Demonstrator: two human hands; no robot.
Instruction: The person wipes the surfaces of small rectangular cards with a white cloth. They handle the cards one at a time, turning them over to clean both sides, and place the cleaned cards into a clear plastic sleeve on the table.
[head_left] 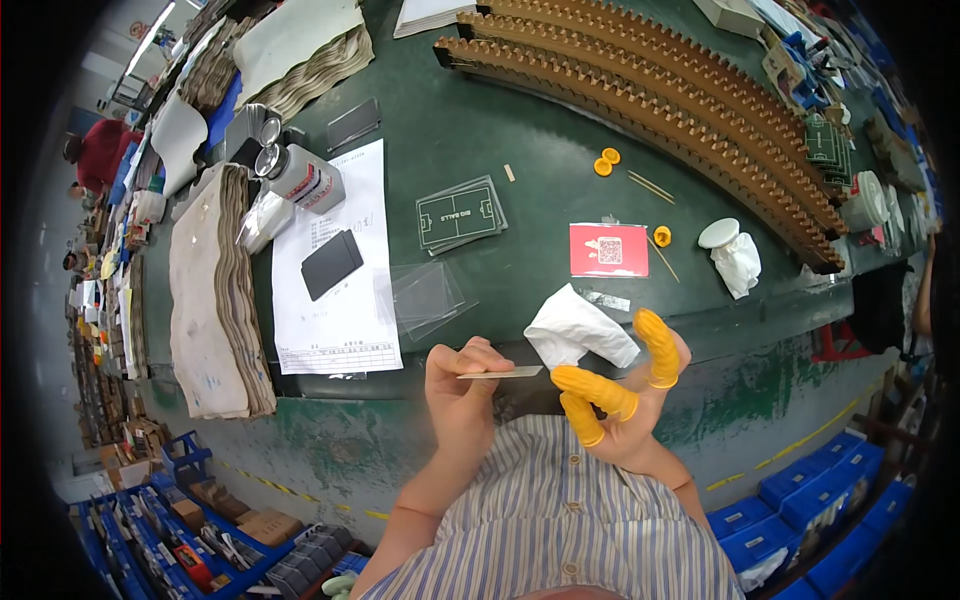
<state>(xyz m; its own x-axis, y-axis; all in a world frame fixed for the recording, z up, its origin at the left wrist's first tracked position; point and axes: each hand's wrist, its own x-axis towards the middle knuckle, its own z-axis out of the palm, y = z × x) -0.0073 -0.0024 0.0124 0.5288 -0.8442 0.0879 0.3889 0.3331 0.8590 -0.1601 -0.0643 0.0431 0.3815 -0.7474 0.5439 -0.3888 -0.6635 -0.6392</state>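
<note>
Holding a thin, flat piece nearly edge-on appears to be the step in hand: the left hand pinches its left part between thumb and bent fingers, at the near edge of the green table. On the right hand, yellow finger cots cover three digits; two lie close together, pointing toward the piece's right end, while the third stands spread away. Whether they touch the piece, I cannot tell. The next move probably calls for a light grip by the edges. The piece looks pale, stiff and straight; its faces hardly show. Just beyond, to the right, lies a crumpled white cloth; farther off, to the left, sits a stack of green cards.
</note>
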